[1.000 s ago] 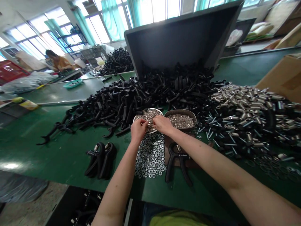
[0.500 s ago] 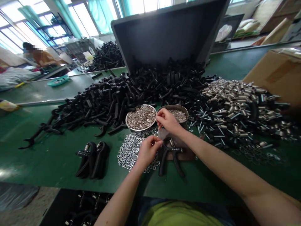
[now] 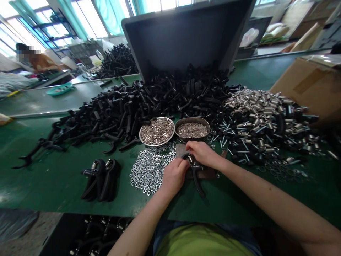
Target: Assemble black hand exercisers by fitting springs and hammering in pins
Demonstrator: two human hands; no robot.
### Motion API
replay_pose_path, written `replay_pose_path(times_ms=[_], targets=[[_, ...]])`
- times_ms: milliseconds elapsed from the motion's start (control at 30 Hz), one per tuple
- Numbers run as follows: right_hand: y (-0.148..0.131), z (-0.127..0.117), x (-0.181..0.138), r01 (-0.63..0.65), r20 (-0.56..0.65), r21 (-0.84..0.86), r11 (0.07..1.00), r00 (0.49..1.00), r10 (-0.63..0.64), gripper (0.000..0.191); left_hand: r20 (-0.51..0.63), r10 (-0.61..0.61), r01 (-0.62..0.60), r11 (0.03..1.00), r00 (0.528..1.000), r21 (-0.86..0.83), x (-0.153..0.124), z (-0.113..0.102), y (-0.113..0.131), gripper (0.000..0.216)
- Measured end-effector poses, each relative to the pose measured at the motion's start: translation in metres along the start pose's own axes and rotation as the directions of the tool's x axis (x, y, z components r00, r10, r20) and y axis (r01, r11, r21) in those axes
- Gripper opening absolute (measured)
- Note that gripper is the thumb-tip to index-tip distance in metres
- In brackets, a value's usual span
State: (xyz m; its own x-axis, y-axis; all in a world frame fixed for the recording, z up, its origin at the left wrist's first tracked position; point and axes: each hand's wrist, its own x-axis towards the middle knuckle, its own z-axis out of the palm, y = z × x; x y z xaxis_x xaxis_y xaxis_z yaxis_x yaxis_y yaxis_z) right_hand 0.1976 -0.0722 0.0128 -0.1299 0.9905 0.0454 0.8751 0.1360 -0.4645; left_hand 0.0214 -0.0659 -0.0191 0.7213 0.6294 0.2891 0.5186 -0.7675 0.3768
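Observation:
A black hand gripper (image 3: pixel 196 176) lies on a brown pad (image 3: pixel 209 173) on the green table, just in front of me. My left hand (image 3: pixel 174 175) is closed over its left handle near the spring. My right hand (image 3: pixel 201 153) covers the top of the hand gripper, fingers curled and pinched at the spring end; what they hold is too small to make out. A heap of silver washers (image 3: pixel 149 166) lies left of my left hand. Behind stand a round tray of small metal pins (image 3: pixel 157 130) and an oval tray of tiny metal parts (image 3: pixel 192 129).
A big pile of black handles (image 3: pixel 138 106) spills from a tilted grey bin (image 3: pixel 186 35). Springs and screws (image 3: pixel 261 117) heap at the right beside a cardboard box (image 3: pixel 311 83). Two finished grippers (image 3: pixel 99 179) lie at the left. A person (image 3: pixel 39 62) sits far left.
Both hands came back from the round tray of pins to the hand gripper on the pad; the right hand passed over the oval tray on the way.

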Motion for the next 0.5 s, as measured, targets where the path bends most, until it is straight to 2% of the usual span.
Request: replay_pose_path(times_ms=[167,267,333,400,433,500], targets=[[-0.021,0.004,-0.001,0.092,0.058,-0.176,0.980,0.995,-0.083,0.017,0.018,0.119,-0.121,0.980,0.993,0.161,0.000,-0.001,0.003,0.022],[-0.023,0.005,-0.008,0.109,0.074,-0.236,0.966,0.993,-0.094,0.019,0.004,0.129,-0.127,0.976,0.992,0.179,-0.001,-0.003,0.005,0.021],[-0.016,0.001,-0.024,0.113,0.051,-0.259,0.959,0.993,-0.103,0.021,0.006,0.114,-0.113,0.975,0.993,0.194,-0.005,-0.006,0.006,0.019],[-0.001,-0.004,-0.053,0.069,-0.049,-0.298,0.952,0.995,-0.088,0.022,0.027,0.079,-0.083,0.973,0.997,0.217,-0.010,-0.010,0.009,0.022],[0.008,-0.007,-0.071,0.014,-0.134,-0.328,0.945,0.989,-0.061,0.022,0.045,0.047,-0.056,0.973,0.998,0.225,-0.013,-0.012,0.010,0.025],[0.028,-0.009,-0.111,-0.163,-0.220,-0.407,0.899,0.973,0.077,0.019,0.090,-0.031,0.010,0.974,0.995,0.225,-0.017,-0.014,0.013,0.031]])
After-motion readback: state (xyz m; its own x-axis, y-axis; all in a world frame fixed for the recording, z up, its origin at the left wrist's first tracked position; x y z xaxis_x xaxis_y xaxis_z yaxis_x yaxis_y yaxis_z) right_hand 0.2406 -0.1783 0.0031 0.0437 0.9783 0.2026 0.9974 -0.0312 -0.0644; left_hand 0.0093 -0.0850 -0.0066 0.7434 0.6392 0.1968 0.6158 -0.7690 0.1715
